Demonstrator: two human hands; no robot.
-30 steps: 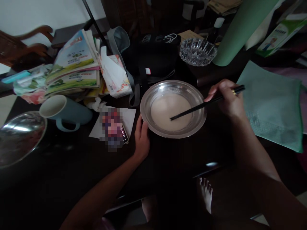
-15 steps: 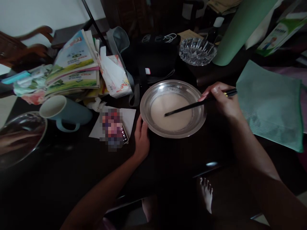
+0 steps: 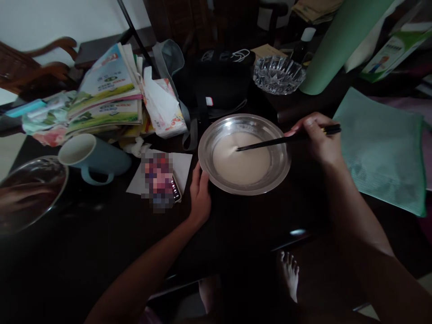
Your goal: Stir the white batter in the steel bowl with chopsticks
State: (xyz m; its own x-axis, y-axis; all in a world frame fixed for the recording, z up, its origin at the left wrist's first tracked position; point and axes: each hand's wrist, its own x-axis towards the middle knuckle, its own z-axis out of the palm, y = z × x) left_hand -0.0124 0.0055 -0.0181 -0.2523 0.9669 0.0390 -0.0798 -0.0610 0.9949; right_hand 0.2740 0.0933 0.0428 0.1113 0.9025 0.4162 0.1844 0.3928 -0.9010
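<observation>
A wide steel basin point(image 3: 245, 189) holds a milky, off-white liquid point(image 3: 241, 168). My left hand point(image 3: 200, 193) rests against the basin's left side and grips its rim, partly hidden under the edge. Between the closed fingers of my right hand point(image 3: 319, 135) are black chopsticks point(image 3: 266, 144) with a gold band. Their tips dip into the liquid near the middle, where a small ripple shows. The right hand's fingertips are by the basin's right rim.
On the left are a phone point(image 3: 176, 189) on white paper, a blue mug point(image 3: 111, 162), stacked booklets point(image 3: 111, 96), a tissue pack point(image 3: 165, 112), and another person's hand point(image 3: 27, 198) in a bowl point(image 3: 60, 198). Behind stands a glass ashtray point(image 3: 278, 76); a green mesh pouch point(image 3: 381, 153) lies right.
The chopstick tips have moved slightly up and to the right through the liquid, and my right hand has shifted a little right. My left hand stays at the rim.
</observation>
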